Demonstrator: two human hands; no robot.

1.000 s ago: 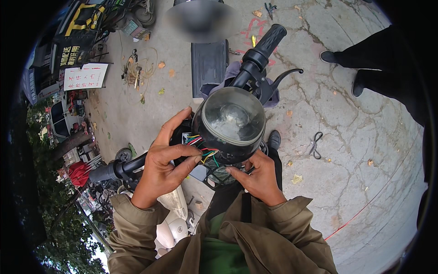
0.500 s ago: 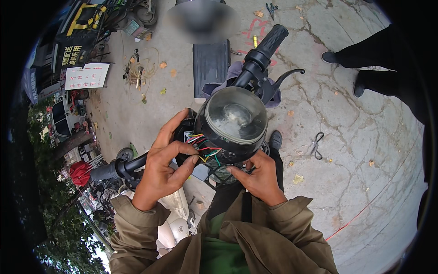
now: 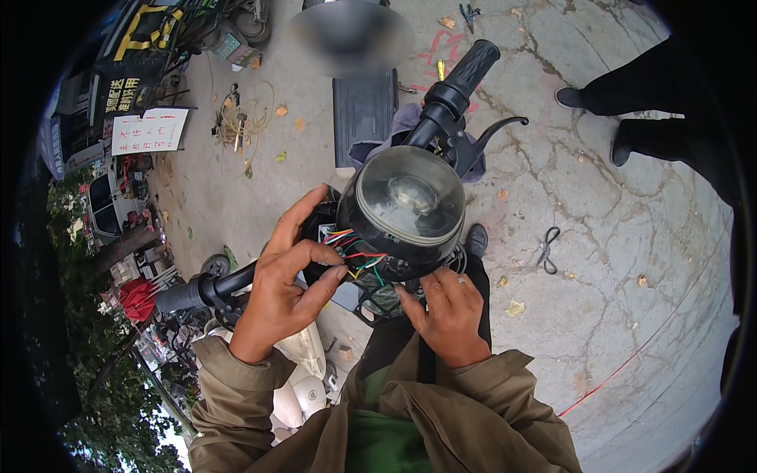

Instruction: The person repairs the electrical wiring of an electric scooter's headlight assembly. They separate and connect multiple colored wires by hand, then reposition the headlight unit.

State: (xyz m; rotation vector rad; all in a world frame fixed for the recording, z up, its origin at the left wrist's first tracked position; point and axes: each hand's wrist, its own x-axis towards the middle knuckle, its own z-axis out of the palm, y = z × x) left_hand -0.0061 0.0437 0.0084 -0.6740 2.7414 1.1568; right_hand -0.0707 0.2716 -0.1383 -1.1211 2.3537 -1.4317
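Note:
A black round display housing (image 3: 400, 201) with a clear cover sits between the handlebar's upper right grip (image 3: 465, 75) and lower left grip (image 3: 173, 298). Coloured wires (image 3: 355, 255) hang from its lower left side. My left hand (image 3: 284, 288) has its index finger along the housing's left side, while thumb and middle finger pinch at the wire ends, apparently on a thin wire. My right hand (image 3: 449, 319) has curled fingertips against the housing's lower right edge, its thumb below the wires. A brake lever (image 3: 497, 130) curves out to the right.
Another person's dark-trousered legs (image 3: 646, 118) stand at right. A black mat (image 3: 364, 118), tangled hose (image 3: 236, 118) and pliers (image 3: 469, 17) lie ahead on concrete (image 3: 599, 276), with a looped cord (image 3: 550, 251) at right. Parked vehicles (image 3: 106, 205) and a white sign (image 3: 148, 130) line the left.
My right hand has rolled over so more of its back shows, its fingers moving onto the housing's lower edge. My left hand stays almost in place at the wires.

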